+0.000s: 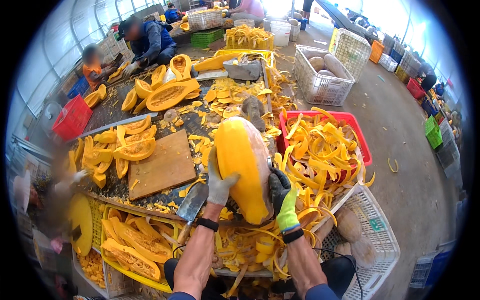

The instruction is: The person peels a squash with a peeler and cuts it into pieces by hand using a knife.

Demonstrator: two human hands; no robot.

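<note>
A large, long pumpkin [242, 170] stands in front of me, tilted along the table. Its left and middle are peeled to bright orange; pale skin stays along its right side. My left hand [218, 181], in a whitish work glove, grips the pumpkin's left flank, thumb across its front. At the right flank, my right hand [282, 192], in a black and yellow-green glove, is closed round a peeler [270, 162]; only a small metal part of it shows. A cleaver [193, 201] lies beside my left wrist, its wooden handle toward me.
A wooden board [162, 165] and cut pumpkin pieces [135, 149] lie to the left. Peel strips overfill a red crate [367, 150] at right. Whole pumpkins fill a white crate [385, 235] by my right knee; a yellow crate [172, 232] holds halves. Co-workers [150, 40] sit beyond the table.
</note>
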